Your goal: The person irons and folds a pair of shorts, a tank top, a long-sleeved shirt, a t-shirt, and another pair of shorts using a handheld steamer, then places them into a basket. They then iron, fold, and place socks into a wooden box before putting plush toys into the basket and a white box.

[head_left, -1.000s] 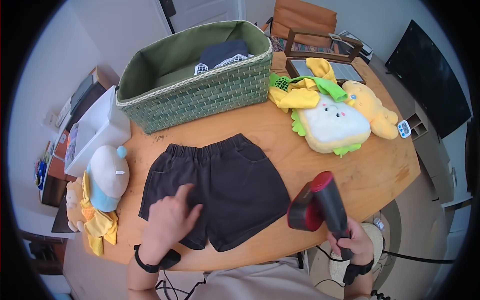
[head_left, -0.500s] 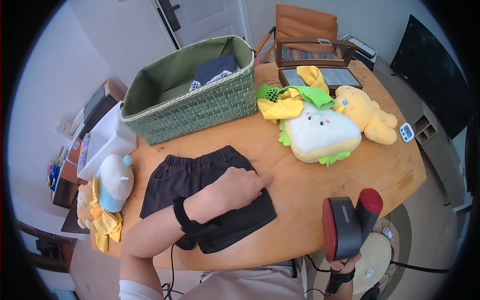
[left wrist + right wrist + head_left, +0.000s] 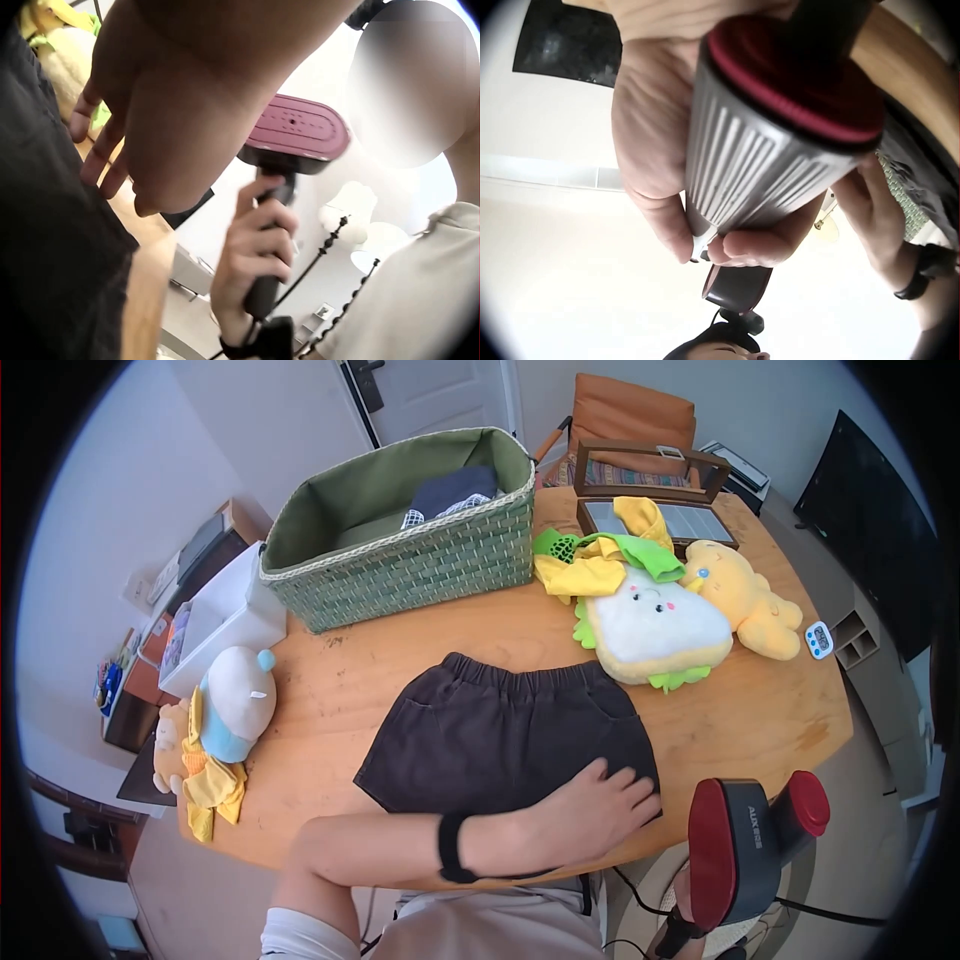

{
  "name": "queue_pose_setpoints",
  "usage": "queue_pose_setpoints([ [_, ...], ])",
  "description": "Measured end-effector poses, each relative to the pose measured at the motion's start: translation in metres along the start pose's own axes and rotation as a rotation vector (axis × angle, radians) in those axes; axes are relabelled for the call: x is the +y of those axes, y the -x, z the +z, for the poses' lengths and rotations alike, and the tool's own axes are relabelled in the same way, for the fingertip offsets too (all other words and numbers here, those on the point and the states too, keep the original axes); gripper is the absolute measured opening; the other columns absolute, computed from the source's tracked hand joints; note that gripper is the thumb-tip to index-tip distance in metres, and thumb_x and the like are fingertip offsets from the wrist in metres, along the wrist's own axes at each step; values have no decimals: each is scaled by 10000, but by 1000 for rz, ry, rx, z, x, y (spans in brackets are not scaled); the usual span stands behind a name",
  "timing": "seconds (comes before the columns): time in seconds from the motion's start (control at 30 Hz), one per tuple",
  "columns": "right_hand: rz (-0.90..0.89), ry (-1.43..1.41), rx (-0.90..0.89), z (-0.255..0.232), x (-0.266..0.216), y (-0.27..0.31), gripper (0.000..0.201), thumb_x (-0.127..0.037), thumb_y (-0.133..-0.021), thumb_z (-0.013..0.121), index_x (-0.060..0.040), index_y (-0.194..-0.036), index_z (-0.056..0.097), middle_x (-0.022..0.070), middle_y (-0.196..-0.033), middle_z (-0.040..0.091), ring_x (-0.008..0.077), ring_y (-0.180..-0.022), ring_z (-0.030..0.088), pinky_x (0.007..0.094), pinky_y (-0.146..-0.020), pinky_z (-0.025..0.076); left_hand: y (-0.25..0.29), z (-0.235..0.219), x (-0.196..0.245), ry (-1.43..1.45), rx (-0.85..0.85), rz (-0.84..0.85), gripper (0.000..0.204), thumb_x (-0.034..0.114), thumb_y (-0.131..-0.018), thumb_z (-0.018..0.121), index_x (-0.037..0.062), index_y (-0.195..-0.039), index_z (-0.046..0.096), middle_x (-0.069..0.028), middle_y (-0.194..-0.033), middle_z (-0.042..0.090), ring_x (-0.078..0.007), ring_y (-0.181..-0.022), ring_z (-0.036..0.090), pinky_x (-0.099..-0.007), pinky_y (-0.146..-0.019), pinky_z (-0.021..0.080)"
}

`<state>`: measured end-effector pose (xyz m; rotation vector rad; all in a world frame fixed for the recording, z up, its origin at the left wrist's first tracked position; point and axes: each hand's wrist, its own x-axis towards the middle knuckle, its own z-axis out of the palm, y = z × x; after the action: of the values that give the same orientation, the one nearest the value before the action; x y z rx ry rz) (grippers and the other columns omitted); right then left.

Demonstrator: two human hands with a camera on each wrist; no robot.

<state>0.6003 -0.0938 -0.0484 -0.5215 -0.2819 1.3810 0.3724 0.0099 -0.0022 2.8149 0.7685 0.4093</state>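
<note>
Dark shorts (image 3: 490, 735) lie spread on the wooden table, waistband toward the basket. Over their lower right leg is my left hand (image 3: 590, 815), its fingers loosely spread at the cloth; the left forearm covers much of the lower hem. My right hand (image 3: 259, 240) grips the handle of a handheld garment steamer (image 3: 745, 850), held upright beyond the front edge of the table. In the left wrist view its red steam plate (image 3: 300, 131) shows, and in the right wrist view fingers wrap the ribbed grey handle (image 3: 746, 165).
A green woven basket (image 3: 420, 565) with folded dark cloth stands behind the shorts. To the right are a sandwich plush (image 3: 660, 630), a yellow plush (image 3: 750, 605) and a small timer (image 3: 819, 641). At left sit a white-and-blue plush (image 3: 238, 705) and a white bin (image 3: 225, 620).
My left hand has swept rightward across the shorts, and they now lie farther right on the table. The steamer in my right hand has come up, its head now turned upright.
</note>
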Motion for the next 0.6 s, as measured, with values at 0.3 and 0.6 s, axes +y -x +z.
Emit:
queue_pose_setpoints([
  [0.3, 592, 29, -381, 17, 2, -8, 759, -116, -728, 855, 73, -1336, 444, 139, -765, 558, 196, -569, 563, 290, -482, 462, 139, -55, -83, -85, 132, -563, 442, 290, -923, 681, 73, -1290, 564, -116, -1339, 549, -313, -1221, 552, -462, -1013, 448],
  [0.6, 689, 978, -588, 123, 52, -55, 476, -12, -911, 693, -34, -1319, 449, 50, -887, 585, 84, -602, 572, 253, -517, 485, 181, -72, -38, -102, -192, -616, 293, 343, -907, 708, 99, -1055, 644, -63, -1164, 631, -268, -1128, 585, -416, -939, 455],
])
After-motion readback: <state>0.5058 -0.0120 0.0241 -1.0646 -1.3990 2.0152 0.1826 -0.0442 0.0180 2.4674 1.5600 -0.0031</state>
